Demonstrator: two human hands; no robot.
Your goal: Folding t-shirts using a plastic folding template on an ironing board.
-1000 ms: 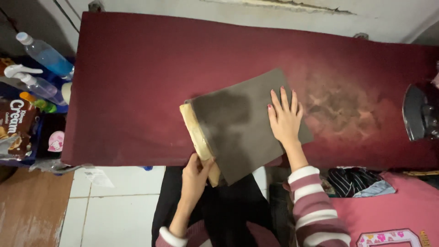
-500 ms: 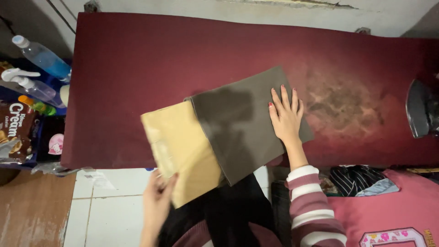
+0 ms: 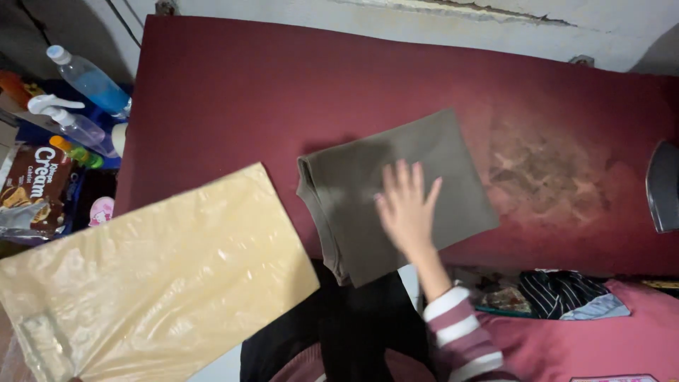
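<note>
Plainly mid-step: presses the right hand [image 3: 404, 205] flat on the folded olive-brown cloth [image 3: 438, 148], fingers [image 3: 400, 177] spread wide and closed on nothing, only weighing the fabric down. Looks slightly blurred, so cannot tell how firm the contact is.

Lies on the dark red counter [image 3: 247, 92], that cloth, near its front edge, with the thick folded side to the left and one corner hanging just over the edge toward the body.

Fills the lower left, well clear of the cloth and off the counter's front, a stiff tan sheet in glossy plastic [image 3: 163, 276], tilted. Shows no left hand anywhere; whatever carries the sheet sits outside the view, so cannot tell its grip.

Reads, as a judgement, as the step where the stiff sheet is free of the fold and the cloth is kept in shape by the flat palm. Calls, for any further move, for even pressure on the fold so the layers do not slide, and for a place to set the sheet aside without sweeping it across the cloth.

Elsewhere: a scorched patch [image 3: 544, 170] right of the cloth, spray bottles [image 3: 88, 78] beyond the counter's left end, a heap of clothes [image 3: 559, 293] lower right.
</note>
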